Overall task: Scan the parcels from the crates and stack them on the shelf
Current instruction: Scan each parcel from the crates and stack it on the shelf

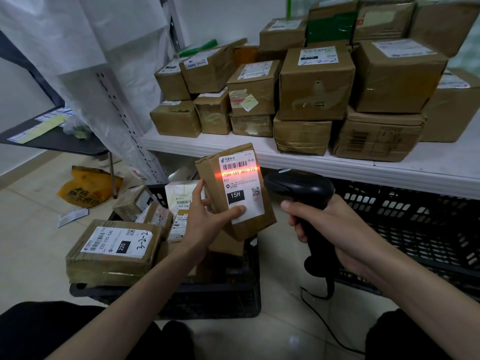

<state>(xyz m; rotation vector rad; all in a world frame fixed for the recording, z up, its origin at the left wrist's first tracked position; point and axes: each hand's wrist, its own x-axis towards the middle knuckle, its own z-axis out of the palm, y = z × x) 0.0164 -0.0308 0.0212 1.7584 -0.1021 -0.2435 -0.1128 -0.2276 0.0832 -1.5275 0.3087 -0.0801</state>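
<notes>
My left hand (207,216) grips a small brown parcel (215,178) with a white label marked 15H, held upright above the left crate. A red scan line crosses the label just under its barcode. My right hand (327,224) grips the handle of a black barcode scanner (298,187), whose head points at the label from the right. The black crate (213,302) below holds several brown parcels, among them one labelled 220 (114,250) at its left. The white shelf (363,165) behind carries several stacked cardboard boxes.
A second black crate (415,229) sits under the shelf on the right. The scanner cable (324,328) trails over the tiled floor. A yellow bag (85,190) lies on the floor at left, beside a dark table (52,139) with papers. A perforated white shelf post (122,120) stands left.
</notes>
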